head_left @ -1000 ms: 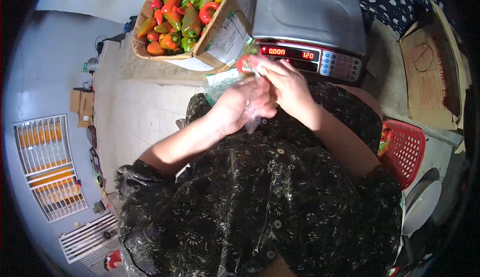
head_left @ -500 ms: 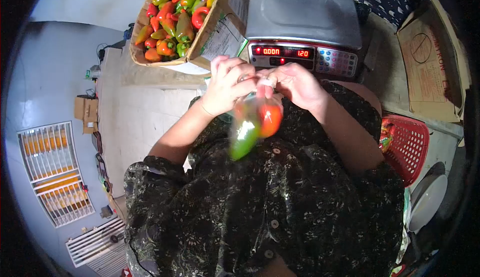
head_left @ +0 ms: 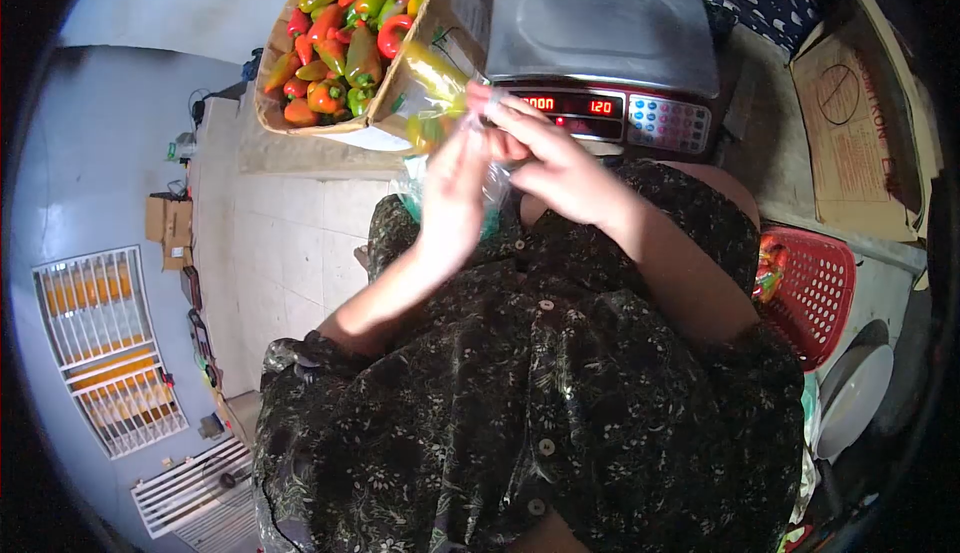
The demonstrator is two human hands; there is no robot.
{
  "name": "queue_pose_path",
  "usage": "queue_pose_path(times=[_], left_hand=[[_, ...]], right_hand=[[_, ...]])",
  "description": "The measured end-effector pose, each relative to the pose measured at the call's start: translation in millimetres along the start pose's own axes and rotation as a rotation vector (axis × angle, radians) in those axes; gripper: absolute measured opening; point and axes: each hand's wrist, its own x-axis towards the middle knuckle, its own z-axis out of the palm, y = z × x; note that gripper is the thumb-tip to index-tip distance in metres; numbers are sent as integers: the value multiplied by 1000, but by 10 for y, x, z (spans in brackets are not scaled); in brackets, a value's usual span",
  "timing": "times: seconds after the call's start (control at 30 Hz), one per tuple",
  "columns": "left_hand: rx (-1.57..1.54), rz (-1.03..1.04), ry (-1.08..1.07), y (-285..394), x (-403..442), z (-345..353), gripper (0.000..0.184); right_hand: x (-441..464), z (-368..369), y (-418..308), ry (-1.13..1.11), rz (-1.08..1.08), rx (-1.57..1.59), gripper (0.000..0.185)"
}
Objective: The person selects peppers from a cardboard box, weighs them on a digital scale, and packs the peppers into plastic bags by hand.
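A clear plastic bag of peppers [head_left: 432, 75], smeared by motion, is up and left of my hands, in front of the pepper box. My left hand [head_left: 455, 198] is closed at the gathered neck of the bag, its fingers pointing up. Bent over the same neck from the right, my right hand [head_left: 560, 158] has its fingertips pressed on the plastic; blur hides the exact grip. Some green-tinted thin plastic [head_left: 492, 221] shows below, between my wrists and my lap.
A cardboard box [head_left: 440, 48] full of red and green peppers [head_left: 345, 38] stands at the upper left. Beside it is a digital scale [head_left: 605, 28] with a lit display. On the right are a red perforated basket [head_left: 825, 293], a white bowl [head_left: 860, 403] and an opened carton [head_left: 860, 143].
The bag of peppers swung from hanging below my hands to up and left of them. My left hand turned upward, and my right hand shifted left over the bag's neck.
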Motion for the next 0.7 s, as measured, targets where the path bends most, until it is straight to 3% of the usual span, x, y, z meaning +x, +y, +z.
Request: queue_pose_path(times=[0.07,0.1,0.13,0.2,0.23,0.27,0.37,0.47,0.5,0.53,0.6,0.63,0.7], left_hand=[[443,415,-189,-122,-55,-53,22],[525,447,-274,-182,-97,-84,19],[946,732,-293,-165,17,-150,18],[1049,920,-95,-424,158,-241,26],[1096,1015,9,-502,213,-261,32],[1226,1009,-155,-466,261,-434,27],[1289,894,-522,26,441,-456,14],[1326,374,-609,-78,441,-582,20],[1276,395,-512,-109,406,-553,24],[1133,166,-464,-113,388,-526,25],[821,-268,-360,-122,368,-472,26],[341,-527,-348,-91,350,-461,28],[-244,-548,-185,-10,261,-320,25]], right_hand=[[-19,-108,-83,-85,174,944,54],[-72,-162,-84,-117,273,1071,47],[-87,-140,-117,-127,220,1252,38],[-112,-174,-40,-72,346,1090,41],[-117,-209,5,-130,161,1069,52],[-110,-247,77,-169,214,1032,52],[-114,-325,248,-188,431,892,48],[-46,-253,186,-5,431,318,43],[-34,-208,242,6,405,256,38],[-33,-124,284,36,361,151,41],[-49,-47,250,37,206,-364,42],[-44,17,147,68,153,-487,44],[-63,130,198,148,-19,-622,53]])
